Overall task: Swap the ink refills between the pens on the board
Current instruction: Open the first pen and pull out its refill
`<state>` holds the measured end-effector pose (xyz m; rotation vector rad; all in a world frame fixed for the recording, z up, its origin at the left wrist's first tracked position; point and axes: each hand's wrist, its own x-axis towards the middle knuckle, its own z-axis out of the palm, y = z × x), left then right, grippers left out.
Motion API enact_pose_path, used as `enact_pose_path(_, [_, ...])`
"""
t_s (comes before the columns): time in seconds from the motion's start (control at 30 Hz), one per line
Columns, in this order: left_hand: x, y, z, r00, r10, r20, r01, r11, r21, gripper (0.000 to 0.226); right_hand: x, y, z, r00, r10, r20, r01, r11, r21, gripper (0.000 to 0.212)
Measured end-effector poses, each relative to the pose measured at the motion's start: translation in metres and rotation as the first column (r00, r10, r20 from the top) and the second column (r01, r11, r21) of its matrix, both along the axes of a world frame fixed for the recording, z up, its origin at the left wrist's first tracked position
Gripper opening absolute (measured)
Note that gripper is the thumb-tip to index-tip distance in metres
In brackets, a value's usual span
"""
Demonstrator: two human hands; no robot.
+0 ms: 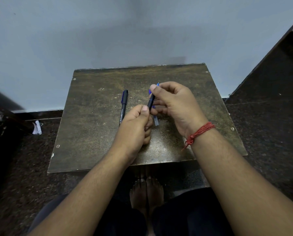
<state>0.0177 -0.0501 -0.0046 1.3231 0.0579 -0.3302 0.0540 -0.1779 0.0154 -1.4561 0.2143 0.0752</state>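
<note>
A worn brown board [91, 133] lies on the dark floor. A capped black pen [123, 106] with white lettering rests on the board, left of my hands. My left hand [135, 126] grips the lower end of a dark pen barrel [150, 101]. My right hand [173, 103] pinches its upper end between thumb and fingers, where a blue tip [158, 84] sticks out. A blue, translucent pen part [155, 120] lies on the board under my hands, mostly hidden.
A grey wall stands behind the board. A crumpled white paper [37, 128] lies on the floor at the left. A dark slab [278, 74] rises at the right. My bare feet [146, 193] are below the board's near edge.
</note>
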Motion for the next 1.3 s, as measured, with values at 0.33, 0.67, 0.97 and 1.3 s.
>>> enact_pose_path(0.33, [-0.0002,-0.0008,0.0001,1.0,0.011,-0.002,-0.011,1.0,-0.003,0.03,0.0008,-0.0011,0.0042,0.998,0.046,-0.04,-0.04,0.99,0.135,0.02])
enact_pose_path(0.67, [0.0003,-0.0009,-0.0024,1.0,0.011,0.01,-0.011,1.0,0.013,0.026,0.0034,-0.0021,-0.0029,0.999,-0.037,0.016,0.037,0.999,-0.004,0.002])
enact_pose_path(0.97, [0.0001,-0.0005,-0.0039,1.0,0.018,0.006,-0.018,1.0,0.018,0.027,0.0021,-0.0029,-0.002,0.998,-0.055,0.007,0.055,0.998,0.007,0.012])
enact_pose_path(1.3, [0.0009,-0.0012,-0.0052,0.999,0.022,-0.03,-0.023,0.999,-0.039,0.029,0.0033,-0.0044,-0.003,0.998,-0.06,0.014,0.059,0.998,0.027,0.01])
